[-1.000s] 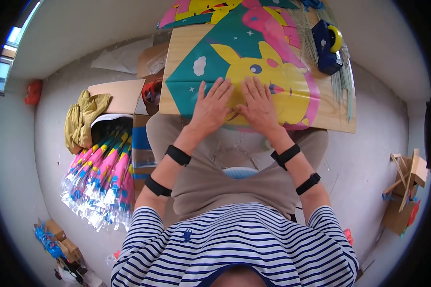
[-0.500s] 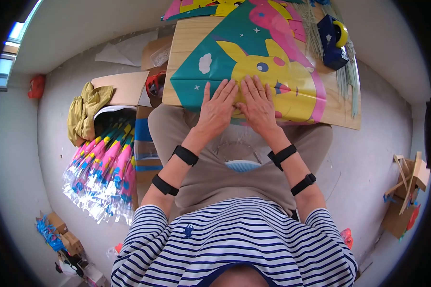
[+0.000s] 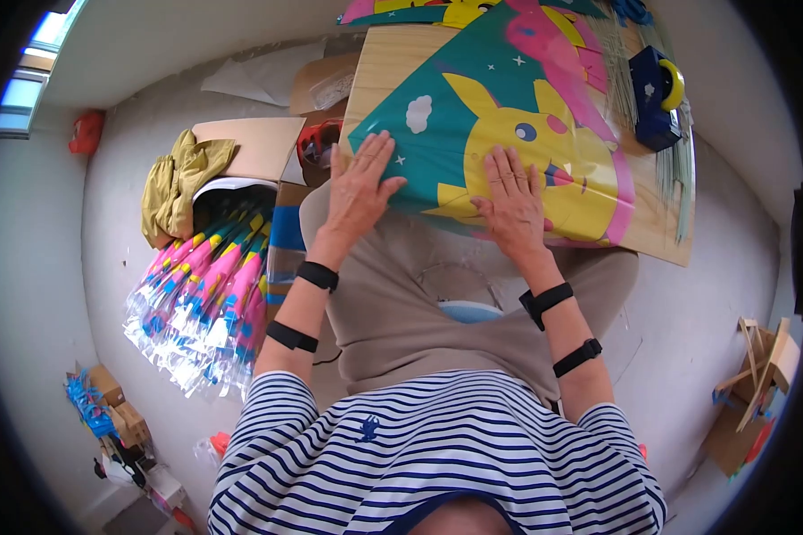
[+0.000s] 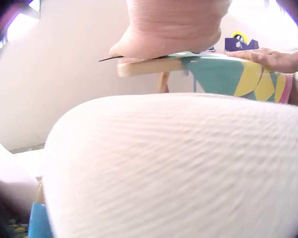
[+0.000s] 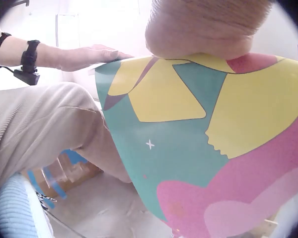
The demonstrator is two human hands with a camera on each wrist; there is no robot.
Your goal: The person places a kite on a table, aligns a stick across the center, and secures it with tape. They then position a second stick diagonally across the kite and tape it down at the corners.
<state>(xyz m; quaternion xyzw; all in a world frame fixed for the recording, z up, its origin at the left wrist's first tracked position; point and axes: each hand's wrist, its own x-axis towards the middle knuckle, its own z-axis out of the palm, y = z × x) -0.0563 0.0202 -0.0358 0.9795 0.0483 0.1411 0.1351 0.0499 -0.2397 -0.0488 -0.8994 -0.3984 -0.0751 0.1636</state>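
Printed sheet (image 3: 484, 132): was spread on the wooden board (image 3: 393, 67), draped over its near edge.
Left hand (image 3: 357, 194): was laid, fingers straight, by the board's left edge.
Right hand (image 3: 515, 209): was laid likewise, nearer the board's middle.

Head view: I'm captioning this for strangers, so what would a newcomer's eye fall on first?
Probably the big teal, pink and yellow cartoon sheet on the wooden table, under the left hand and right hand, catches the eye first. The shiny bundle at the left, below the olive cloth, comes next, then the dark blue tape dispenser near the table's right edge.
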